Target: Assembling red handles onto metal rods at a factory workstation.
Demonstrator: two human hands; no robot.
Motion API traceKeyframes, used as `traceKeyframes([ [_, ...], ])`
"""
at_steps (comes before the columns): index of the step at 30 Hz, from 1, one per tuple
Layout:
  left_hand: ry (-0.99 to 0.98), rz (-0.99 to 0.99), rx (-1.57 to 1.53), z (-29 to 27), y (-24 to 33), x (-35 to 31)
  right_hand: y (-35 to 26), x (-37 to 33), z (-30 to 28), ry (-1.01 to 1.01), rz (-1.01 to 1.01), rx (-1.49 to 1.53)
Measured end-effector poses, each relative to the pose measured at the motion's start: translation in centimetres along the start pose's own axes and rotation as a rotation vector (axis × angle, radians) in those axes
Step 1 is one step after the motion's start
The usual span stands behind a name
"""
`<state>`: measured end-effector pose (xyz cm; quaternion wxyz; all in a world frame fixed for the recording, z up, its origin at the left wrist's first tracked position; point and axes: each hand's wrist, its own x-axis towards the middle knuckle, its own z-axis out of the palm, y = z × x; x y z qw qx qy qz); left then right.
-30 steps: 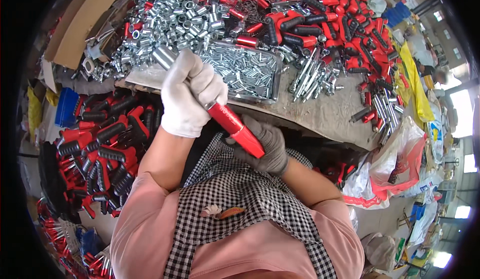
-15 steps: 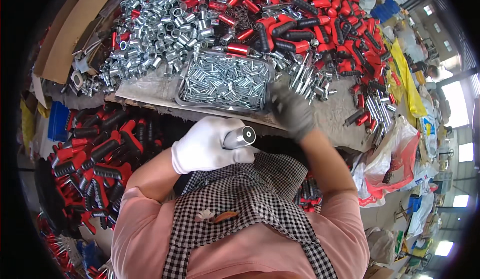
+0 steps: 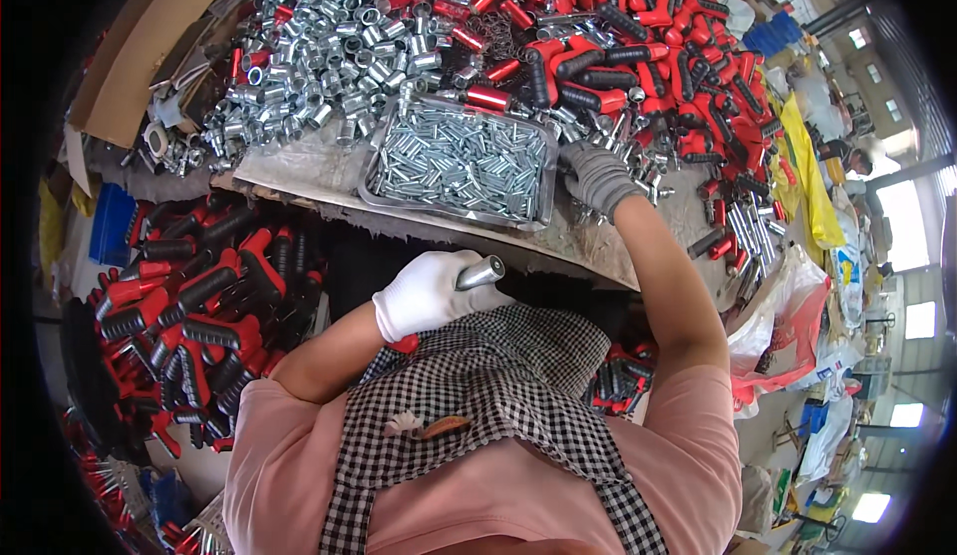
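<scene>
My left hand [image 3: 431, 296], in a white glove, is closed around a silver metal cylinder [image 3: 481, 273] in front of my apron. The cylinder's round end points up to the right, and a small red part [image 3: 404, 344] shows below the same hand. Over the bench, my right hand [image 3: 600, 178] in a grey glove reaches into metal parts just right of a clear tray [image 3: 374, 203]. Its fingers are curled downward, and their tips are hidden, so what they grip cannot be made out. Many short silver pins [image 3: 459, 161] fill the tray.
Behind the tray lie heaps of silver sleeves [image 3: 339, 47] and red tool bodies with black grips [image 3: 638, 57]. More red-and-black tools [image 3: 194, 326] are piled below left. A cardboard box [image 3: 140, 67] stands far left; a plastic bag [image 3: 783, 326] hangs at right.
My right hand has moved slightly up, from beside the tray's corner into the parts. The cylinder in my left hand has turned from facing upward to lying more sideways.
</scene>
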<state>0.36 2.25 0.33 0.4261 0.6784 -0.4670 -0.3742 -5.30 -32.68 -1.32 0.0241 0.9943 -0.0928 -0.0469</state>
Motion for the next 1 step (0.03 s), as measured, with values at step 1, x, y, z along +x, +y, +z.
traceKeyframes([
  [1,0.0,0.013,0.025,0.07,-0.24,0.09,-0.07,0.05,0.02,-0.033,-0.009,-0.057],
])
